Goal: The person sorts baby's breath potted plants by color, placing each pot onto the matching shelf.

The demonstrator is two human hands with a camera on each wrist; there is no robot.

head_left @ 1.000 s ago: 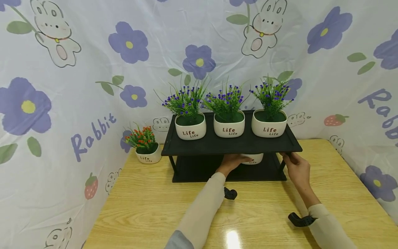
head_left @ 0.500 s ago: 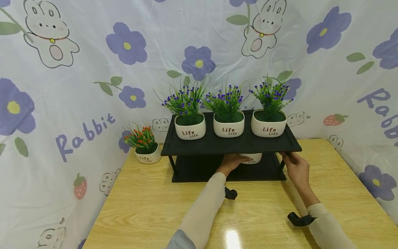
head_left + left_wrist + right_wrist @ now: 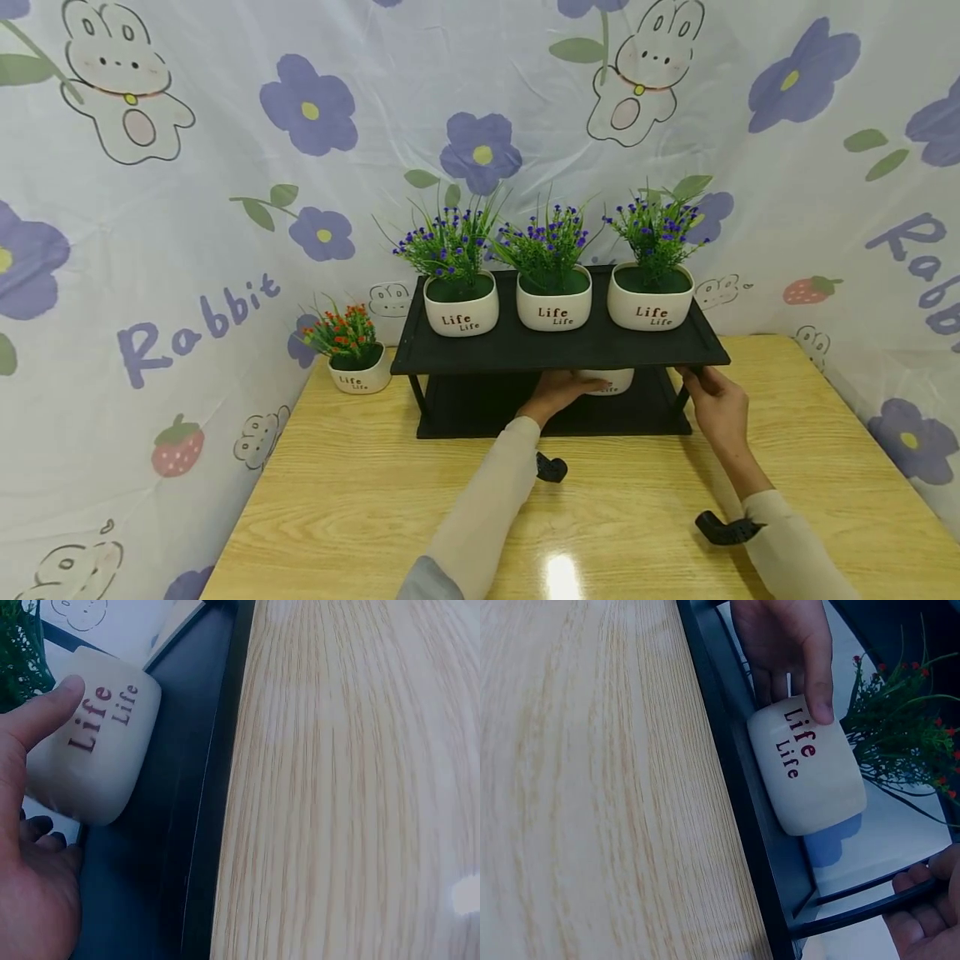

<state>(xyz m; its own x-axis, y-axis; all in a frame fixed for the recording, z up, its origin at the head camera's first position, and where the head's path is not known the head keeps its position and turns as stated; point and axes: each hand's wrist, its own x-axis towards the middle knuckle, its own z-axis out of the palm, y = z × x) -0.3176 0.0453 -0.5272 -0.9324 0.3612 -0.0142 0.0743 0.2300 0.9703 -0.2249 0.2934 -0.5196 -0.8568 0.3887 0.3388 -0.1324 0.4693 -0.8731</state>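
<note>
On the lower tier of a black two-tier rack (image 3: 480, 354) is a white flowerpot (image 3: 112, 742) lettered "Life", holding a green plant with small red flowers (image 3: 922, 712). My left hand (image 3: 553, 393) reaches under the top tier and grips this pot from its left side, thumb on the front and fingers behind. The top tier hides the plant in the head view. My right hand (image 3: 720, 408) holds the rack's right front post (image 3: 870, 907) just below the top tier, its fingers curled round it.
Three white pots with purple flowers (image 3: 462, 307) stand in a row on the top tier. Another white pot (image 3: 358, 379), with orange-red flowers, sits on the wooden table (image 3: 615, 517) left of the rack. A patterned cloth (image 3: 390, 75) hangs behind and at the sides.
The pot in my left hand has shifted very slightly left on the lower tier. My right hand keeps its place. The cloth at the left has swayed leftward.
</note>
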